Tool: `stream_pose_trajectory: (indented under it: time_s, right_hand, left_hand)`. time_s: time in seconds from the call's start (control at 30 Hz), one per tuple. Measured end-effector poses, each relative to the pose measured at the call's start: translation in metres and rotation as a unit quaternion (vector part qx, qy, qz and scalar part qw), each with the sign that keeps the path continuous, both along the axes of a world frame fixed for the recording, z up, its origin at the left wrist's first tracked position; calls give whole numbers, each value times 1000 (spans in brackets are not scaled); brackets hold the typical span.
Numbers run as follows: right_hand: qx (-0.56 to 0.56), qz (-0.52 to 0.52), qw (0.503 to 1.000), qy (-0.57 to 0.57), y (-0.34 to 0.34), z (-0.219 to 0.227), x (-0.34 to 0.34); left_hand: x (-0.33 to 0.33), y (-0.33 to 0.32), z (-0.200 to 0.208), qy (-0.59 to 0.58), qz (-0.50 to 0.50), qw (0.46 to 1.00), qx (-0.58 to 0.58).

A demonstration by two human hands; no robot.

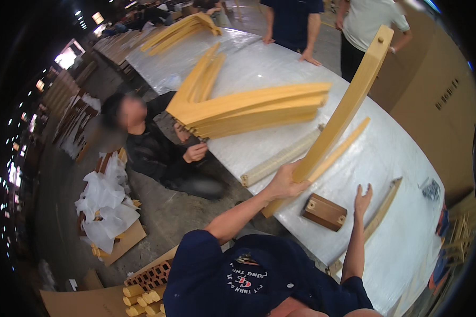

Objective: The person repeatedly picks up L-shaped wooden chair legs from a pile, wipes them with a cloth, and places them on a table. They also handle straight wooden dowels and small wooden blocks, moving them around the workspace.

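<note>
My left hand (288, 182) is closed around a long, slightly bent, varnished wooden bar (344, 111), held tilted over the table. Its lower end points toward me, and a small round dark hole or peg shows near the far end. My right hand (362, 199) is open with fingers spread, holding nothing, over the table. Between my hands lies a short brown wooden block (325, 212) with light marks at its ends. A thin curved wooden strip (349, 142) lies beyond the bar, and another curved piece (382, 211) is beside my right forearm.
The table (412, 174) has a shiny, film-like cover. A pale wrapped bar (280, 156) and stacked V-shaped wooden frames (259, 108) lie on it. A co-worker (158, 142) crouches at its left edge; two people stand opposite. Wrapped wood (103, 211) and cut pieces (143, 301) sit below left.
</note>
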State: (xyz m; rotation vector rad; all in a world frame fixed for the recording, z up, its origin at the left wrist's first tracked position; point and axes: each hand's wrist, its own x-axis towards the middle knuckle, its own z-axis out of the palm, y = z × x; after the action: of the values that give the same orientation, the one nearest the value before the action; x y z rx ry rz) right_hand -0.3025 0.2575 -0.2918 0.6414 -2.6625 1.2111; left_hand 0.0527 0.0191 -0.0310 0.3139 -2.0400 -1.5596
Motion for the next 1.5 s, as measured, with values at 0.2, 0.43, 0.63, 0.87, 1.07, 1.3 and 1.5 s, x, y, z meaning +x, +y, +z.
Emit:
stream_pose_trajectory:
  time_s: [0.2, 0.43, 0.63, 0.87, 1.07, 1.3, 1.5]
  right_hand:
    - [-403, 51, 693, -595, -200, 98, 134]
    - [-550, 228, 592, -543, -331, 194, 206]
    - [-352, 262, 748, -498, -438, 216, 260]
    - [-276, 210, 802, -486, -498, 197, 278]
    - [-221, 167, 825, -492, -511, 179, 275]
    - [-154, 211, 845, -466, -488, 178, 260]
    - [-160, 286, 808, -490, -412, 151, 256]
  left_hand:
    - [85, -103, 71, -18, -19, 999, 43]
    - [179, -343, 110, -21, 179, 975, 133]
    - [208, -543, 31, -86, 336, 927, 145]
    - [206, -649, -47, -231, 398, 880, 119]
    - [184, -670, -42, -338, 412, 846, -13]
    - [193, -624, -8, -403, 428, 797, -138]
    - [233, -503, 2, -196, 488, 823, -216]
